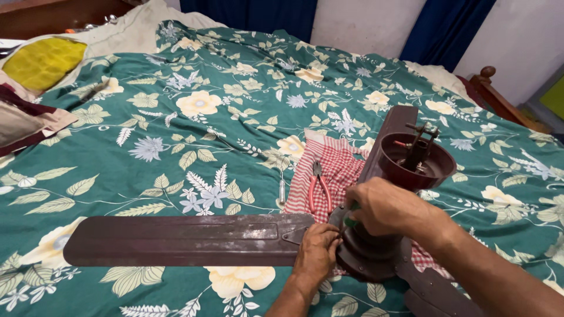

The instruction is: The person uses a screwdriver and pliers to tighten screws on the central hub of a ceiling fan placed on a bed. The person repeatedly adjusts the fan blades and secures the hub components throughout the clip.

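The ceiling fan motor (376,246), a dark maroon housing lying on the bed (176,117), is the landmark here. Nearest the camera, a fan blade (435,290) runs from under the motor toward the lower right edge of the view, partly hidden by the right forearm. The left hand (317,253) is pressed against the motor's left side, right where the long blade (176,239) meets it at a metal bracket; its fingers are curled in close, but what they pinch, if anything, cannot be told. The right hand (390,208) sits on top of the motor, closed around a small green-handled tool (351,221) of which only a sliver shows below the fingers. The long blade stretches flat from the motor far out to the left across the bedcover.

Just behind the motor, a red-and-white checked cloth (335,161) lies spread on the bed, and the motor partly rests on it. On that cloth, behind and left of the motor, lie red-handled pliers (318,186). Just left of the cloth, a small pale slender tool (282,191) lies on the cover.

Behind and right of the motor, a maroon cup-shaped canopy (414,167) stands open-side up with the down rod (418,144) and wires showing inside it. A third blade (390,132) reaches away behind it.

Far left of the motor are a yellow pillow (41,61) and folded cloths (26,120). Farthest back hang blue curtains (258,14).
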